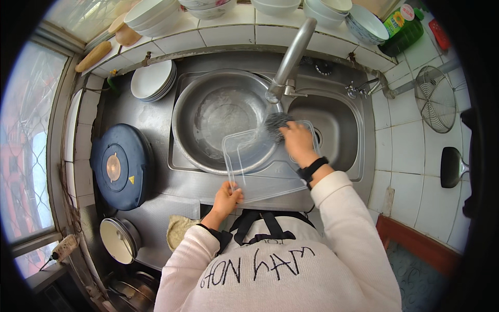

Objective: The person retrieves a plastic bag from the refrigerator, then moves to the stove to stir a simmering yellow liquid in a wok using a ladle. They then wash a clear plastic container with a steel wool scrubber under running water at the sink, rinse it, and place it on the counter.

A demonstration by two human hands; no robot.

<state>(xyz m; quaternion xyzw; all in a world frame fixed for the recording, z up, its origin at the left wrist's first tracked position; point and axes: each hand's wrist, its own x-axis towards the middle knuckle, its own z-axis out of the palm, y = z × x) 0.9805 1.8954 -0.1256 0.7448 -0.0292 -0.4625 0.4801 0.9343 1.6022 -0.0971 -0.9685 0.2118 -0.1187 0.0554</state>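
Observation:
My left hand (228, 199) grips the near left corner of a clear plastic lid or shallow tray (269, 171), tilted over the front of the sink. In my right hand (300, 142) is a grey scouring pad (278, 124), apparently steel wool and slightly blurred, pressed against the far part of the clear plastic. Beneath and behind the plastic sits a large round metal basin (226, 113), wet inside, over the left sink bowl. The faucet (290, 58) arches above the basin's right edge, its spout close to the scouring pad.
Right of the basin lies a second sink bowl (339, 124). A stack of white plates (153, 81) and a dark blue round appliance lid (121, 165) occupy the left counter. Bowls (210, 8) and a green detergent bottle (403, 33) line the back ledge. A wire strainer (434, 99) hangs at right.

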